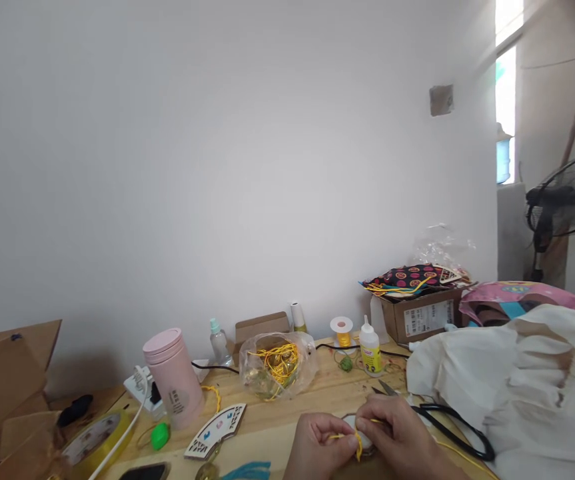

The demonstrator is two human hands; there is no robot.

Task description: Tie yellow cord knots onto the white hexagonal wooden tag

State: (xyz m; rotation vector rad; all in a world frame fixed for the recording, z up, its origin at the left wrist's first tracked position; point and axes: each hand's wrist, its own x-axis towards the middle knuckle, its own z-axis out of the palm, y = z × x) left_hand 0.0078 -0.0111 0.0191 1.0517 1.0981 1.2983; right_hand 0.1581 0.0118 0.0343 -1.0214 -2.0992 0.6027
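From my head view, I am working yellow cord [358, 448] at a pale piece [351, 421], left of the scissors [424, 409].
My left hand [323, 443] and right hand [396, 427] are pinching the cord narrowly, seemingly knotting or threading; the next move is probably calling for steady tension.

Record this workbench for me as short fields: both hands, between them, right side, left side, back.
Left hand: pinching yellow cord
Right hand: fingertips at the same cord, exact grip unclear
Between hands: pale piece, mostly hidden
Right side: black-handled scissors, white cloth
Left side: fan-shaped piece, pink container
Back: glue bottle, thread spool
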